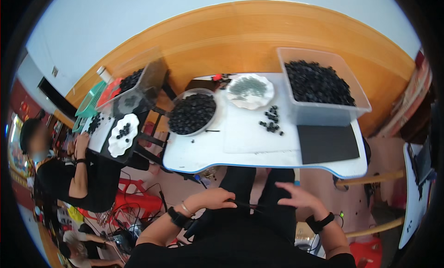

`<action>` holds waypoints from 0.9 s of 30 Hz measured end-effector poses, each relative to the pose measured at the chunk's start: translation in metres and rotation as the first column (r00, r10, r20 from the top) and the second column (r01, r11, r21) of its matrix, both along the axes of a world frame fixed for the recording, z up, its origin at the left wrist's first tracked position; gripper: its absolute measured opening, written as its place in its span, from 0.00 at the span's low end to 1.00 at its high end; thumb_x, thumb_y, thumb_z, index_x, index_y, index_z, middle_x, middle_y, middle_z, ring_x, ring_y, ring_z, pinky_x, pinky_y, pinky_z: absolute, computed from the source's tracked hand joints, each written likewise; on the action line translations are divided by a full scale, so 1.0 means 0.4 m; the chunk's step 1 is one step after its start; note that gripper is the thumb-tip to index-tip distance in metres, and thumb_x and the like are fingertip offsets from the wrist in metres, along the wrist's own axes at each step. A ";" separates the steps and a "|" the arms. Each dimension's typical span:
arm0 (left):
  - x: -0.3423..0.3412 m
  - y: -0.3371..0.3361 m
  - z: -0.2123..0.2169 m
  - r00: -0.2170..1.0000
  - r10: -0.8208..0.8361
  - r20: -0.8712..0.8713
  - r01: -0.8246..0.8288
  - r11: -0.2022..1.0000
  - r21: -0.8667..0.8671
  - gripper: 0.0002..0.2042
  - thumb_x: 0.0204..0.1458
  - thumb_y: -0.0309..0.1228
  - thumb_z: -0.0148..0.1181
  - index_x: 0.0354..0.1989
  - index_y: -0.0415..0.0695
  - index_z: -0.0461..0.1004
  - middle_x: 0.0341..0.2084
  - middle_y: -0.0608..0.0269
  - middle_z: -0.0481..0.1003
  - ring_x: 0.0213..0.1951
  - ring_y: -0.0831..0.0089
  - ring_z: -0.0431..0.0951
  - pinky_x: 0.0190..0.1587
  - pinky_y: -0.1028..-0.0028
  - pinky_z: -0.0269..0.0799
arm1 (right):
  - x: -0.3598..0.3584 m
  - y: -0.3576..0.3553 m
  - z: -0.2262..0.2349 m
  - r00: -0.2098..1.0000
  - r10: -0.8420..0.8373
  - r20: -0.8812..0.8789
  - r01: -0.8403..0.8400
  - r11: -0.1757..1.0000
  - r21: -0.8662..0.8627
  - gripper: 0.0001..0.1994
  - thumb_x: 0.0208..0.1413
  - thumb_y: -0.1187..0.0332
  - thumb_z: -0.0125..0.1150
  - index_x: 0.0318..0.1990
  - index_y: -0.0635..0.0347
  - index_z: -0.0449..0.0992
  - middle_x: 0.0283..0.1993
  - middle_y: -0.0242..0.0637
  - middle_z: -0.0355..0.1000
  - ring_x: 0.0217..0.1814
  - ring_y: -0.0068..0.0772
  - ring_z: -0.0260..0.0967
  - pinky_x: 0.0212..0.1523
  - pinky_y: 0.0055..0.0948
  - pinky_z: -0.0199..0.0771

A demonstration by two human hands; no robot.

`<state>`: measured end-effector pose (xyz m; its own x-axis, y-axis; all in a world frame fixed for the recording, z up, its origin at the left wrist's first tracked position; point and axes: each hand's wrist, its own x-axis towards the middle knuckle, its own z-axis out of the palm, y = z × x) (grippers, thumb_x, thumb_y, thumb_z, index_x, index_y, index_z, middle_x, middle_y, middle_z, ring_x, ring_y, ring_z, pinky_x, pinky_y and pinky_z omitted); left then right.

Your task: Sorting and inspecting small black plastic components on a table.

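Note:
Both my hands are below the table edge, over my lap in black trousers. My left hand [214, 198], with a black wristband and a thin bracelet, has its fingers curled on a thin black cord [244, 205] that runs across toward my right hand. My right hand [298, 197], also with a black wristband, lies on my right thigh with its fingers spread and holds nothing. On the white table [203, 154] in front stand a round clear bowl [192, 113] of small black parts and a white scalloped plate [250, 90] of grey-green parts, with a small loose cluster of black parts [272, 119] nearby.
A clear bin [323, 111] full of black parts stands at the table's right, with a black mat [327, 143] in front of it. At the left a seated person [69, 175] works at a dark table with a white plate [122, 135] and a clear bin. Cables lie on the floor [134, 208].

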<state>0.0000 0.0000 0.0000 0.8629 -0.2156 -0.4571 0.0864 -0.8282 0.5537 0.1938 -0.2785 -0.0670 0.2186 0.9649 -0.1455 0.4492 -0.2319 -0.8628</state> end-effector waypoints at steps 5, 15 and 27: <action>-0.011 0.090 -0.072 0.995 -0.077 0.069 0.080 0.995 -0.054 0.19 0.54 0.48 0.53 0.35 0.42 0.70 0.25 0.54 0.75 0.32 0.54 0.76 0.34 0.61 0.70 | -0.054 0.168 -0.056 0.899 0.221 -0.377 -0.362 0.861 -0.359 0.34 0.58 0.43 0.48 0.59 0.67 0.62 0.56 0.50 0.66 0.56 0.44 0.65 0.60 0.30 0.60; -0.192 0.312 -0.528 0.468 0.855 -0.223 -0.842 0.355 -0.406 0.19 0.60 0.42 0.45 0.52 0.42 0.69 0.43 0.55 0.73 0.45 0.68 0.71 0.48 0.71 0.68 | -0.073 0.285 -0.093 0.727 0.239 -0.643 -0.596 0.684 -0.420 0.27 0.60 0.51 0.50 0.57 0.66 0.64 0.43 0.38 0.72 0.38 0.24 0.71 0.38 0.22 0.71; -0.344 0.252 -0.708 0.546 0.515 -0.661 -0.834 0.406 -0.372 0.21 0.59 0.43 0.45 0.56 0.44 0.65 0.48 0.55 0.70 0.48 0.65 0.70 0.46 0.68 0.70 | -0.075 0.216 -0.131 0.677 0.138 -0.723 -0.591 0.687 -0.423 0.19 0.63 0.56 0.46 0.57 0.54 0.66 0.41 0.34 0.72 0.38 0.23 0.69 0.40 0.21 0.71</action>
